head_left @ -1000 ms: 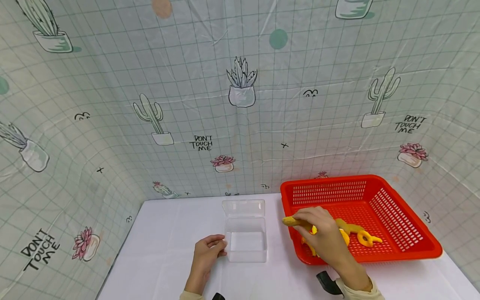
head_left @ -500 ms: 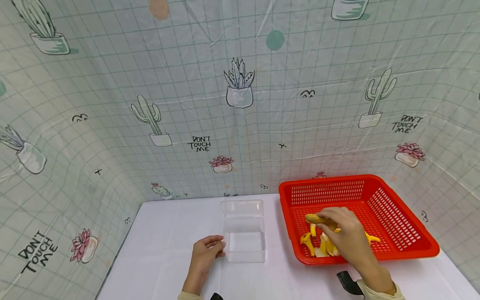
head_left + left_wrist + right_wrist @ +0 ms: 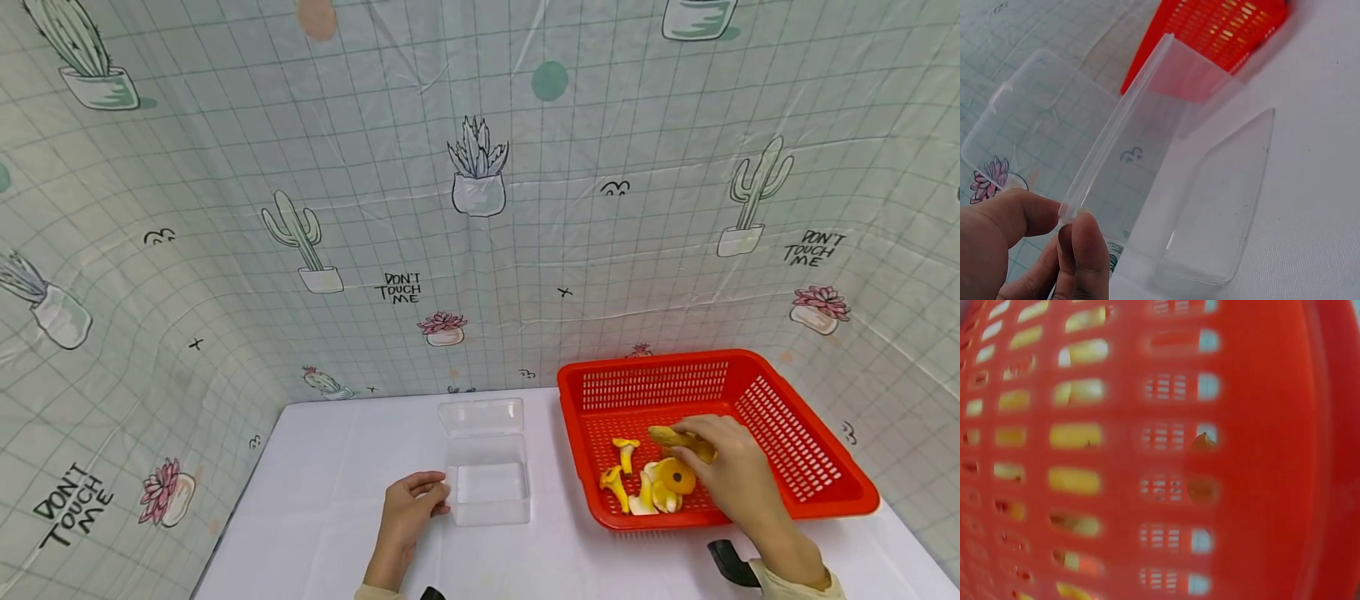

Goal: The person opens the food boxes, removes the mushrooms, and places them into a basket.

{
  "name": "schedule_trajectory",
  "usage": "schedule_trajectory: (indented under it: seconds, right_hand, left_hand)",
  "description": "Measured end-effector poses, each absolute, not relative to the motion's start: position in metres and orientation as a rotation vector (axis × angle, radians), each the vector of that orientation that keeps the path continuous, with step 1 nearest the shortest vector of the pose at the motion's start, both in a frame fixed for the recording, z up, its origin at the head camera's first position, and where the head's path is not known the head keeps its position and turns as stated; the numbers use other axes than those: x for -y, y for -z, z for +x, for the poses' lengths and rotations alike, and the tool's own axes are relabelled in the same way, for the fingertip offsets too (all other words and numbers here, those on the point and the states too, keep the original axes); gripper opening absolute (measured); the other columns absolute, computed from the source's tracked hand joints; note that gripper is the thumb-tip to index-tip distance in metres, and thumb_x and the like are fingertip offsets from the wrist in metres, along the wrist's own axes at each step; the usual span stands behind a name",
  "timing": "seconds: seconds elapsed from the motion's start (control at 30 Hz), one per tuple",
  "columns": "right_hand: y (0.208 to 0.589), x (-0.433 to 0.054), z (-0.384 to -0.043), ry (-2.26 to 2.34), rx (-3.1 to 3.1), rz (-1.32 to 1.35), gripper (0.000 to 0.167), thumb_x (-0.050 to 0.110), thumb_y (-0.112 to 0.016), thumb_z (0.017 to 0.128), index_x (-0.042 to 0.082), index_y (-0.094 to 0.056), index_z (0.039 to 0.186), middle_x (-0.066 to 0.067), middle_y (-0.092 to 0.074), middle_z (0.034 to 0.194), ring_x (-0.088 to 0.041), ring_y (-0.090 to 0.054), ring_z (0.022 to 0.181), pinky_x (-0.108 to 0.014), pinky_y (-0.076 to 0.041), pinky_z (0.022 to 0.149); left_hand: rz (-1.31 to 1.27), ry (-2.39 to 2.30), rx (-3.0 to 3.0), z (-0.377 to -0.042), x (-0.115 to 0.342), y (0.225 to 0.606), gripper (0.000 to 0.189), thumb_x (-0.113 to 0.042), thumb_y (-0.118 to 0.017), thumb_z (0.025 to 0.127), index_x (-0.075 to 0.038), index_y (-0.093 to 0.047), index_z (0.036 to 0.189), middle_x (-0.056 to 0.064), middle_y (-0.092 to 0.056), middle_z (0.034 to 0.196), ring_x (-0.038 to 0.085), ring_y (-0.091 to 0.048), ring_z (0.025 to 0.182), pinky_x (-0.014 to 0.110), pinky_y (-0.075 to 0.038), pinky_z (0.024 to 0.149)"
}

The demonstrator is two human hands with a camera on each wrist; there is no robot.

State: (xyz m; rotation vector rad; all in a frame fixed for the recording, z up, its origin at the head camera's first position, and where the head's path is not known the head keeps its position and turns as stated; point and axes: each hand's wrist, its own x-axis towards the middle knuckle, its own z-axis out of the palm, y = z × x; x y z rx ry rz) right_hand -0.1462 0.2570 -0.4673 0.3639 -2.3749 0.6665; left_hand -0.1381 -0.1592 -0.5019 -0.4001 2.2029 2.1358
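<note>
My left hand (image 3: pixel 411 504) pinches the left rim of a clear plastic box (image 3: pixel 491 514), whose hinged lid (image 3: pixel 483 414) stands folded back. Close up in the left wrist view, the thumb and fingers (image 3: pixel 1090 244) meet at the box's edge. Over the red basket, my right hand (image 3: pixel 738 471) grips a long brownish-yellow piece (image 3: pixel 663 435) between thumb and fingers. Below and left of it lie several yellow, mushroom-shaped pieces (image 3: pixel 615 487) and a round yellow cap with a dark centre (image 3: pixel 678 475). The right wrist view shows mostly the basket wall (image 3: pixel 1266 456); the hand is hidden there.
A red slotted basket (image 3: pixel 573 433) stands on the white-covered table (image 3: pixel 322 500), right of the box, its rim higher than the pieces inside. Behind and beside the table hangs a grid-patterned cloth (image 3: pixel 525 250) with printed cacti.
My right hand has moved right, from the basket's left rim to over its inside, still holding the long piece. More yellow pieces show at the left. The left hand keeps its place at the box.
</note>
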Motion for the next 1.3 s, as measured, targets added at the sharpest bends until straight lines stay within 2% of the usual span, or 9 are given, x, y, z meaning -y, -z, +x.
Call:
schedule_trajectory:
  seconds: [0.2, 0.3, 0.37, 0.5, 0.6, 0.67, 0.73, 1.3]
  right_hand:
    - [0.464, -0.267, -0.148, -0.666, 2.406, 0.339, 0.040, -0.008, -0.094, 0.067, 0.005, -0.077, 0.100, -0.010, -0.075, 0.098, -0.030, -0.064, 0.088, -0.004, -0.038, 0.080]
    - [0.462, -0.271, -0.149, -0.655, 2.411, 0.327, 0.039, -0.008, -0.094, 0.067, 0.005, -0.077, 0.100, -0.011, -0.075, 0.097, -0.033, -0.066, 0.089, -0.011, -0.042, 0.079]
    - [0.461, -0.274, -0.151, -0.634, 2.411, 0.324, 0.038, -0.007, -0.094, 0.067, 0.004, -0.077, 0.100, -0.012, -0.075, 0.097, -0.034, -0.066, 0.088, -0.021, -0.049, 0.078]
    - [0.461, -0.281, -0.156, -0.608, 2.411, 0.332, 0.037, -0.006, -0.094, 0.067, 0.002, -0.077, 0.099, -0.014, -0.076, 0.096, -0.035, -0.067, 0.088, -0.033, -0.052, 0.076]
    - [0.461, -0.284, -0.158, -0.624, 2.432, 0.330, 0.036, -0.007, -0.092, 0.070, 0.000, -0.077, 0.102, -0.017, -0.075, 0.097, -0.039, -0.067, 0.090, -0.042, -0.057, 0.081]
    - [0.460, -0.285, -0.158, -0.632, 2.455, 0.325, 0.036, -0.009, -0.090, 0.073, -0.002, -0.076, 0.105, -0.020, -0.075, 0.101, -0.043, -0.067, 0.094, -0.057, -0.057, 0.083]
    - [0.459, -0.285, -0.157, -0.643, 2.467, 0.324, 0.037, -0.010, -0.089, 0.074, -0.004, -0.076, 0.109, -0.023, -0.074, 0.104, -0.046, -0.067, 0.097, -0.066, -0.055, 0.085]
    - [0.461, -0.283, -0.140, -0.618, 2.537, 0.301, 0.034, -0.007, -0.088, 0.076, -0.002, -0.077, 0.108, -0.024, -0.075, 0.105, -0.049, -0.066, 0.101, -0.070, -0.052, 0.087]
  left_hand:
    - [-0.418, -2.141, -2.197, -0.138, 0.159, 0.503, 0.033, 0.005, -0.069, 0.091, 0.020, -0.064, 0.119, 0.008, -0.070, 0.087, 0.009, -0.064, 0.066, 0.019, -0.059, 0.061]
    - [-0.419, -2.135, -2.198, -0.137, 0.159, 0.503, 0.033, 0.004, -0.069, 0.091, 0.020, -0.064, 0.119, 0.008, -0.070, 0.088, 0.009, -0.064, 0.066, 0.019, -0.059, 0.061]
    - [-0.418, -2.134, -2.200, -0.137, 0.159, 0.504, 0.033, 0.004, -0.069, 0.091, 0.020, -0.064, 0.119, 0.009, -0.070, 0.089, 0.009, -0.064, 0.066, 0.019, -0.059, 0.061]
    - [-0.432, -2.128, -2.202, -0.138, 0.159, 0.504, 0.033, 0.005, -0.070, 0.091, 0.020, -0.064, 0.119, 0.008, -0.071, 0.088, 0.009, -0.064, 0.065, 0.019, -0.059, 0.061]
    - [-0.437, -2.126, -2.200, -0.138, 0.159, 0.503, 0.032, 0.005, -0.070, 0.091, 0.020, -0.064, 0.119, 0.008, -0.071, 0.089, 0.009, -0.064, 0.065, 0.019, -0.059, 0.061]
    - [-0.436, -2.124, -2.200, -0.138, 0.159, 0.502, 0.032, 0.005, -0.070, 0.091, 0.020, -0.064, 0.120, 0.008, -0.071, 0.089, 0.009, -0.064, 0.065, 0.019, -0.059, 0.061]
    - [-0.430, -2.127, -2.199, -0.138, 0.158, 0.502, 0.033, 0.005, -0.070, 0.091, 0.020, -0.064, 0.120, 0.008, -0.071, 0.089, 0.009, -0.064, 0.065, 0.019, -0.059, 0.061]
    - [-0.405, -2.129, -2.180, -0.138, 0.161, 0.503, 0.034, 0.005, -0.070, 0.092, 0.020, -0.062, 0.122, 0.006, -0.071, 0.090, 0.010, -0.065, 0.066, 0.020, -0.059, 0.062]
